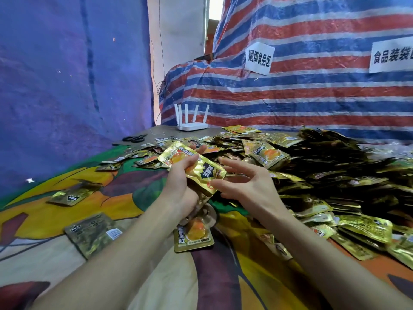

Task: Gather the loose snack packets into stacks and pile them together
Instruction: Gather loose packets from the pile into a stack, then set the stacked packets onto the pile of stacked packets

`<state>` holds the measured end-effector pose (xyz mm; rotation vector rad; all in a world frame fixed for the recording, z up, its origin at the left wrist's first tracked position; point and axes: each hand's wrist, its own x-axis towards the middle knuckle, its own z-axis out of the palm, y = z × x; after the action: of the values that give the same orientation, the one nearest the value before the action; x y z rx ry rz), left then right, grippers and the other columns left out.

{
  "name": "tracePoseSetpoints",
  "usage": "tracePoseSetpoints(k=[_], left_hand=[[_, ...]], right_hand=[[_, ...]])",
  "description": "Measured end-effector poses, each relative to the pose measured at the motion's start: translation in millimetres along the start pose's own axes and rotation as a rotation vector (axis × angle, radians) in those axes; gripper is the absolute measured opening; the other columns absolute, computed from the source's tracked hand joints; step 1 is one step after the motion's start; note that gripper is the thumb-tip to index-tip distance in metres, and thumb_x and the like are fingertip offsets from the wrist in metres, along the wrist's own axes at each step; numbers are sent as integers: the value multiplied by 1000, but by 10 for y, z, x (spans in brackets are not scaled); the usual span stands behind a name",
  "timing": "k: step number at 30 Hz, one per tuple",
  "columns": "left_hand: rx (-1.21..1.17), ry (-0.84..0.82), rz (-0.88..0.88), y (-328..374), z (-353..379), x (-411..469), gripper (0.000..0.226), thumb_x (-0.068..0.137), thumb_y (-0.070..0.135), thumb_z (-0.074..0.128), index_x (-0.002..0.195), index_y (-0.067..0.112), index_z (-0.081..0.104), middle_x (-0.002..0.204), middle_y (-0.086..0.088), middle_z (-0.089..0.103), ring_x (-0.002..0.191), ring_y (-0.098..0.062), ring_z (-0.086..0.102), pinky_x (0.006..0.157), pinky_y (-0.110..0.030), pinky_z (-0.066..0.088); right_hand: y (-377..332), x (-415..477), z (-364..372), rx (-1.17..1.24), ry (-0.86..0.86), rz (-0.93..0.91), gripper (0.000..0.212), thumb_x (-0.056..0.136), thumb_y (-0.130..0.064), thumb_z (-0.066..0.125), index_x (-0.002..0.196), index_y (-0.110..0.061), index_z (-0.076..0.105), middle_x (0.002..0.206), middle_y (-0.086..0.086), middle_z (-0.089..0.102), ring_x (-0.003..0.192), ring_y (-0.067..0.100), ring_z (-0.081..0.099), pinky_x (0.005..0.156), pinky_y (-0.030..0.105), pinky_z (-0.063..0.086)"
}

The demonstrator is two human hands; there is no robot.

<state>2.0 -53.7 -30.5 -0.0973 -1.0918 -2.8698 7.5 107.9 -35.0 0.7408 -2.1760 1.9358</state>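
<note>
Snack packets (312, 173), gold foil with orange and black print, lie in a large loose heap across the right and far side of a surface covered by a patterned cloth (55, 218) in orange, green and purple. The left hand (183, 182) grips a small held stack (196, 167) of these packets above the cloth, the thumb curled over the top face and the fingers underneath. The right hand (243, 182) is just beside it with fingers spread and relaxed, gripping nothing; its thumb tip is at the near end of the stack, and it is unclear whether they touch. A single packet (193, 234) lies flat on the cloth under the wrists. Two stray packets (93, 233) lie apart on the left side of the cloth. At the far edge stand a white router (192, 125) with five upright antennas and, left of it, black scissors (134, 138). Behind rises a striped tarpaulin (290, 92) in red, white and blue, carrying two paper labels (259, 58); a blue sheet (67, 74) hangs on the left.
</note>
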Motion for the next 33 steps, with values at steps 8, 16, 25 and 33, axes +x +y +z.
tracePoseSetpoints(k=[8,16,25,33], left_hand=[[79,3,37,-54,78,-56,33,99,23,57,90,1,80,105,-19,75,90,-30,75,72,-39,63],[34,100,86,-72,119,-89,22,92,18,68,100,-1,72,98,-18,75,80,-29,75,62,-36,61],[17,-10,21,-81,150,-110,36,83,24,70,112,4,68,101,-13,74,89,-24,73,84,-36,61],[161,-106,27,-47,130,-91,23,77,18,69,91,2,79,97,-16,75,84,-25,75,69,-34,62]], right_hand=[[-33,-31,48,-152,143,-157,59,73,-30,89,128,-35,69,117,-9,68,105,-3,62,92,18,50],[1,-60,161,67,109,-93,66,72,-11,90,131,-31,68,121,-5,72,113,12,66,99,48,55],[-1,-70,205,44,185,-239,64,72,-10,89,125,-37,67,129,-4,62,123,19,59,106,46,48],[-107,-62,43,-85,185,-298,63,66,-19,94,123,-34,70,141,-1,52,132,5,49,114,40,41]])
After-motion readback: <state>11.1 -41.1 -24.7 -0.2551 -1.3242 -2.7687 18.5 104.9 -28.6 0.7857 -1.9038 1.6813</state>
